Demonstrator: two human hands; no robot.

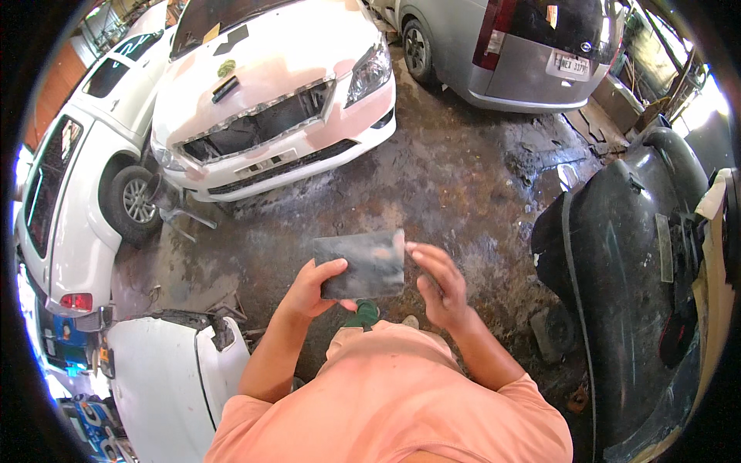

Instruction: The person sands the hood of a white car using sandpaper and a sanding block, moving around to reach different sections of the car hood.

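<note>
My left hand [315, 289] grips a dark grey rectangular sheet of sandpaper [363, 264] by its left edge, thumb on top. The sheet is held roughly flat in front of my body, with a lighter patch toward its far right corner. Just beyond the sheet's right edge is my right hand [441, 287], fingers stretched out and thumb apart, holding nothing. Its fingertips are close to the sheet's edge; whether they touch it I cannot tell.
Ahead stands a white car [270, 85] with pinkish patches; a dark block [225, 89], a greenish pad [226, 69] and a dark sheet [231, 38] lie on its hood. Black bumpers [617, 255] stand at right, a white panel [158, 370] at lower left, a grey van [532, 62] behind.
</note>
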